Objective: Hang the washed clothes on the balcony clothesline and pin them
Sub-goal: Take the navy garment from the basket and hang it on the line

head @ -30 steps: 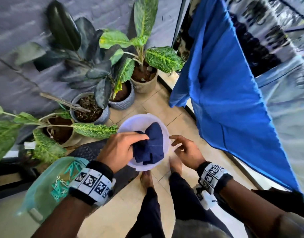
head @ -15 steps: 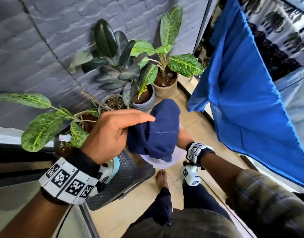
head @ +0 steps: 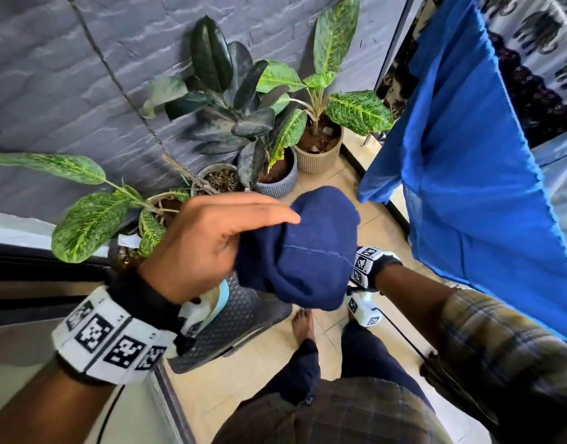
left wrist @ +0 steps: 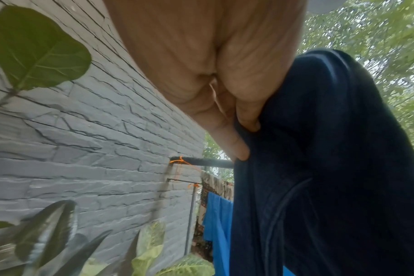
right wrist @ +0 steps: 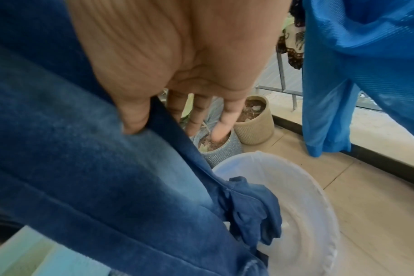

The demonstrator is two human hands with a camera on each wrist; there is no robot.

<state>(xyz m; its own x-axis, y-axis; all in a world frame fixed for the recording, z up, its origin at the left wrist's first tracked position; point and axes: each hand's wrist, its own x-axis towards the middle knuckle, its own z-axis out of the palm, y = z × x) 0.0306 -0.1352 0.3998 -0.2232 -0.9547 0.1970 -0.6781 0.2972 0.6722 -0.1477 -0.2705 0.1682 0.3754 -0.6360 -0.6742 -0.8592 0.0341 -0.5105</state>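
Several potted plants (head: 272, 133) stand by the grey wall, behind the navy garment (head: 295, 248) that the left hand (head: 208, 241) grips above a white tub (right wrist: 303, 205). The right hand (right wrist: 177, 61) pinches its edge; a blue cloth (head: 474, 174) hangs close on the right.

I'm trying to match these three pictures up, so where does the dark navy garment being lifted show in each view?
Head: navy garment at centre, bunched, gripped by the left hand.
Left wrist: fills the right side, under the fingers.
Right wrist: spreads across the left and bottom, its tail in the white tub.
Shared landmark: the hanging bright blue cloth.
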